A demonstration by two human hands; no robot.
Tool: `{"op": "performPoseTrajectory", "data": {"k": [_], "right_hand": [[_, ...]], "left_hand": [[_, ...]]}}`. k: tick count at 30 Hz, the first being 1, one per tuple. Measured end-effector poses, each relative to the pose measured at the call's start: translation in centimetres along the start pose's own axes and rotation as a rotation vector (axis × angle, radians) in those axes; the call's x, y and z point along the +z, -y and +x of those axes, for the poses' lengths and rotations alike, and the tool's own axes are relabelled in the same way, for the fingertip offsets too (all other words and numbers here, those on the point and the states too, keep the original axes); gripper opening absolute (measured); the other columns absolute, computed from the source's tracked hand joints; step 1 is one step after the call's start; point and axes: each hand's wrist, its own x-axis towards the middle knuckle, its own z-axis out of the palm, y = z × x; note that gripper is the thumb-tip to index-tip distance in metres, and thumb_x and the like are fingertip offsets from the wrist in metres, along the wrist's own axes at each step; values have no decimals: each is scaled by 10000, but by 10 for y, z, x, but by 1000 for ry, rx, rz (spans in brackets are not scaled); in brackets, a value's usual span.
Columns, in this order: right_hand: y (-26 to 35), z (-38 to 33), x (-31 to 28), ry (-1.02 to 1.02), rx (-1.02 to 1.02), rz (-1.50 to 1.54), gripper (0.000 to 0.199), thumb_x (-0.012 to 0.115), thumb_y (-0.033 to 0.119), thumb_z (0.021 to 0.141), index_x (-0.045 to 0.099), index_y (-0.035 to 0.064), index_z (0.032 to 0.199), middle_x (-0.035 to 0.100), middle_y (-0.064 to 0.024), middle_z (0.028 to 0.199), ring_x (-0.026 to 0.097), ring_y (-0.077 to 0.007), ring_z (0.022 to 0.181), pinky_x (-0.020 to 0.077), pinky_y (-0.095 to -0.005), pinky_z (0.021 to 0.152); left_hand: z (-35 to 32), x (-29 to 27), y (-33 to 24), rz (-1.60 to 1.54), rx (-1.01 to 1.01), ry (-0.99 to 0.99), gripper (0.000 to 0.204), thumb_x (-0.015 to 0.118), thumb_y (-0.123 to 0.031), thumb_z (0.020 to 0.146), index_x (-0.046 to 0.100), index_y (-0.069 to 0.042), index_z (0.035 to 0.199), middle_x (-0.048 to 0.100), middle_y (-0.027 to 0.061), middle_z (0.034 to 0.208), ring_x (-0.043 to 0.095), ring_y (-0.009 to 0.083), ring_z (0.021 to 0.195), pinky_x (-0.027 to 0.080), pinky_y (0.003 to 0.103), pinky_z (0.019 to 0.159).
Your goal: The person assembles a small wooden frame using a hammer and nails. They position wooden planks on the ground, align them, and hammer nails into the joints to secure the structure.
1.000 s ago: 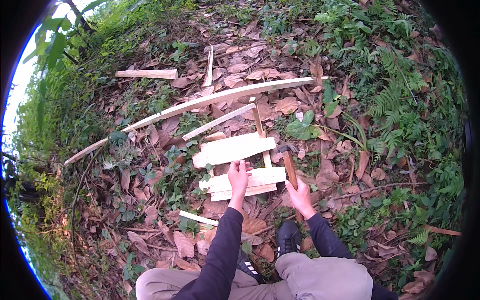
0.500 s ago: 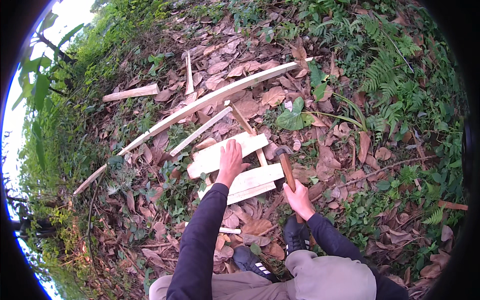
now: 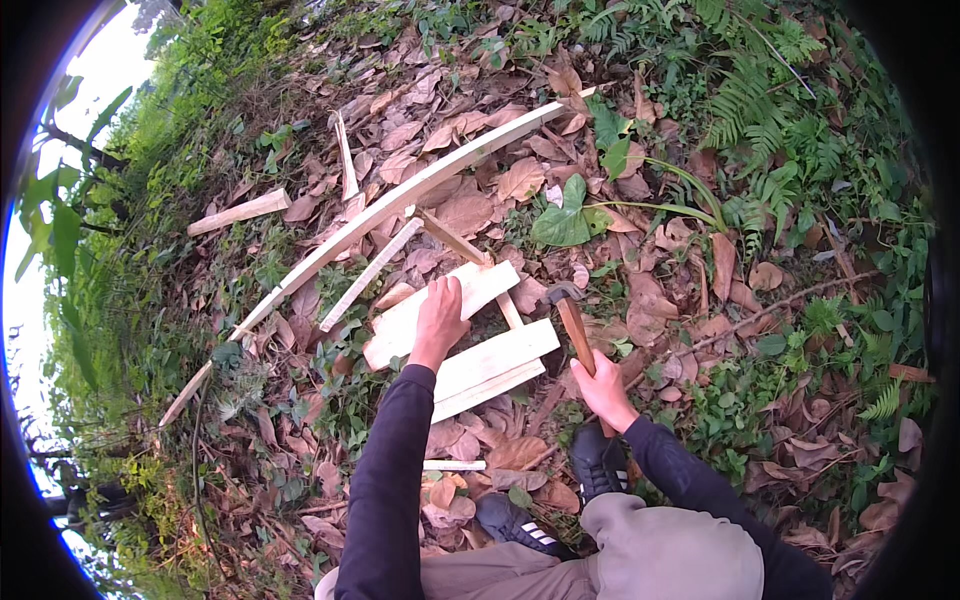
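Now resting left grip point(image 3: 438, 318) on far, flat pale-wood board point(image 3: 487, 287), likely steadying, can't tell if clenching; still clutching brown wood-handled hammer point(image 3: 575, 333) in right grip point(image 3: 603, 388).

Near the middle of the frame, the left hand point(image 3: 439, 318) hid part of the upper board point(image 3: 490, 286), and its fingertips could not be made out clearly. The left sleeve point(image 3: 385, 480) covered the left end of the short stick point(image 3: 455, 465) below. The right hand point(image 3: 602, 390) hid part of the hammer point(image 3: 575, 335). The trousers point(image 3: 670, 550), cut off by the lower edge, hid the backs of both shoes point(image 3: 600, 462). A dark shape point(image 3: 95, 500) at lower left was too blurred to name.
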Motion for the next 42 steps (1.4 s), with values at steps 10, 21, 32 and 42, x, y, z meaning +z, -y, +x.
{"op": "performPoseTrajectory", "data": {"k": [10,21,32,42], "right_hand": [[8,-6,4,25,-25,-4,314,691,260,977,582,-20,884,606,-171,636,644,-282,570,471,-432,555],[3,-5,-1,74,156,192,304,684,247,993,566,-8,878,580,-63,622,585,-160,521,449,-374,503],[-29,-6,2,43,6,79,319,694,254,972,591,-40,904,604,-186,653,601,-312,580,462,-449,584],[-37,0,7,28,-125,82,235,660,217,1023,545,39,920,505,3,579,506,-115,391,380,-311,354]], "left_hand": [[-12,-2,-4,189,-10,-27,632,894,-145,629,510,8,1108,568,158,1106,593,315,1108,562,405,893],[-81,-12,-45,10,225,61,522,640,-531,959,557,-15,957,567,130,932,614,292,916,502,391,769],[-79,-83,43,-2016,-1107,-746,606,593,-324,1019,346,22,1450,530,275,1419,609,381,1282,568,503,1051],[-74,-134,80,-2085,-832,-1031,351,688,-145,972,520,76,1186,624,209,1190,684,349,1121,634,420,972]]}}
